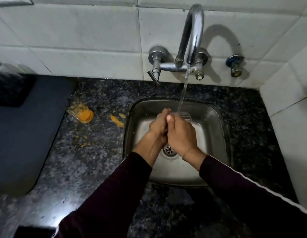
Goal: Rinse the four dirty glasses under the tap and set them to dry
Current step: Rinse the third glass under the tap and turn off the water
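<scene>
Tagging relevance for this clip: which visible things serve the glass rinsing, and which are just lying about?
In use: glass under the stream, left hand, right hand, tap, sink, dirty glass on the counter.

Lying about: orange spill, dark mat, spare wall valve.

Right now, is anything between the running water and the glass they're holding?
Nothing visible. The stream falls from the tap straight into the glass, held by the left hand and right hand over the sink.
</scene>
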